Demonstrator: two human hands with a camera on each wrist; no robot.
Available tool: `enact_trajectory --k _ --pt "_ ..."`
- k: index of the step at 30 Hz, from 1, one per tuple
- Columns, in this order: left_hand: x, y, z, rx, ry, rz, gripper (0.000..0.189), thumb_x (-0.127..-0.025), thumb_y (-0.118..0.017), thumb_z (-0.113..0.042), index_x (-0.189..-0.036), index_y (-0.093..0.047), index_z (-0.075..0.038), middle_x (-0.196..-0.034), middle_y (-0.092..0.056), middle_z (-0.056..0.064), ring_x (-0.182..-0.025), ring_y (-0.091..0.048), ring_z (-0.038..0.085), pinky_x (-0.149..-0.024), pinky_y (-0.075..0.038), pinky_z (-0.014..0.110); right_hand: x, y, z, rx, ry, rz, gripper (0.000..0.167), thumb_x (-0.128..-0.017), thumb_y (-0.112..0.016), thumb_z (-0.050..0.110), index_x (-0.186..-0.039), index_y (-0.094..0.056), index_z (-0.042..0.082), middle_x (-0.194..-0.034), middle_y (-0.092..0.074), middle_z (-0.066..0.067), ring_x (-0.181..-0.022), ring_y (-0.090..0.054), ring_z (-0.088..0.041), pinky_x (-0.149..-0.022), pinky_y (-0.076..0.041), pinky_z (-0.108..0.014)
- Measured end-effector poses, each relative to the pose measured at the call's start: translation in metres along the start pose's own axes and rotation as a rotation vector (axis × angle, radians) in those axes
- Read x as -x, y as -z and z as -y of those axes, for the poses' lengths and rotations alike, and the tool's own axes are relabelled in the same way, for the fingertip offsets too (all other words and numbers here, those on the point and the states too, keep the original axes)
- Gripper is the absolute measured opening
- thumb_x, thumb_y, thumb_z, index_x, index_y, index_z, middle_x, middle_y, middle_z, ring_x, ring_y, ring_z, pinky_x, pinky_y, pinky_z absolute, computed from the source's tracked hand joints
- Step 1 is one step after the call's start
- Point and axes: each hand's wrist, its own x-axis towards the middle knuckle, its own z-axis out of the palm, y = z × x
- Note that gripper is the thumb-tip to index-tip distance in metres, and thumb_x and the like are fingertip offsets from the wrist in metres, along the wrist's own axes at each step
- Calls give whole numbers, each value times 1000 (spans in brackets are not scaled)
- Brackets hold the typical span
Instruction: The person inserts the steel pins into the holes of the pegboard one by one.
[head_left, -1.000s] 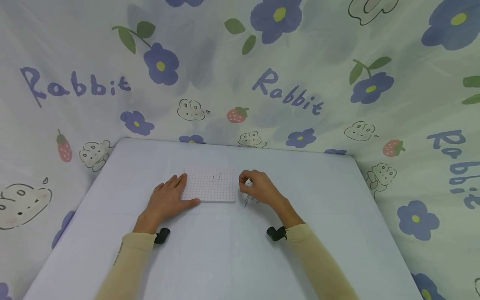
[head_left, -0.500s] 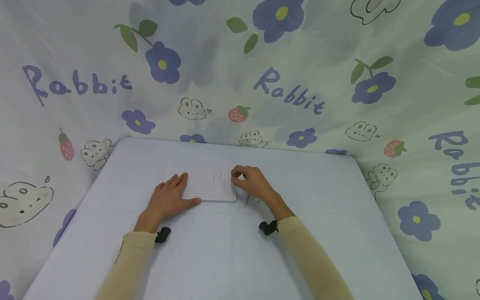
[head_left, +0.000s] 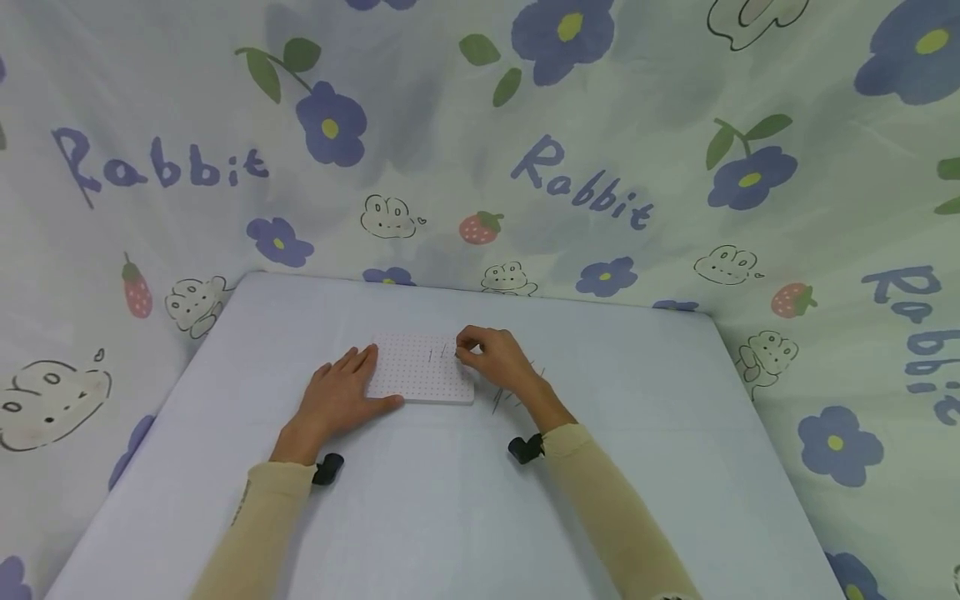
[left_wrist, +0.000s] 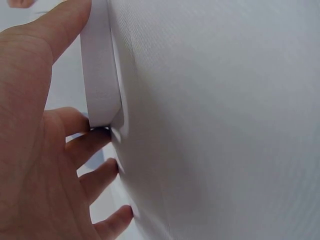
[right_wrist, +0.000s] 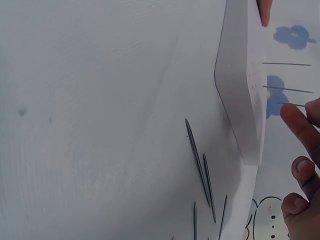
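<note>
A white pegboard dotted with small holes lies on the table. My left hand rests at its left end, thumb along the front edge and spread fingers against the side; the left wrist view shows the board's corner between thumb and fingers. Two thin dark metal needles stand up from the board, one needle beside another needle. Over the board's right part, my right hand pinches a third needle between thumb and index finger. Fingers hide most of it; whether its tip sits in a hole, I cannot tell.
Several loose needles lie on the white table to the right of the board, partly under the right forearm. A patterned curtain hangs behind the table and at its sides.
My right hand has moved left from beside the board to over its right part, bringing the pinched needle close to the two standing ones. The left hand has stayed at the board.
</note>
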Motion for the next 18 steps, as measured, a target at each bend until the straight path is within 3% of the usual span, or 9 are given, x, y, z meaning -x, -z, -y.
enact_trajectory --k 8,18 --pt "1 0 -1 5 3 2 111 -86 -60 -74 -159 -22 1 -162 -28 23 -150 -21 45 -115 -18 70 -6 -11 -3 36 -42 -16 11 -99 -65 28 -108 -70 24 -103 -73 8 -97 -65 -11 -91 -53 -32" --pt "1 1 -3 7 11 5 110 -86 -61 -72 -159 -22 0 -162 -27 23 -150 -21 45 -116 -16 70 -9 -14 -2 77 -85 -41 12 -100 -64 29 -108 -69 24 -105 -73 7 -89 -62 -11 -75 -52 -28"
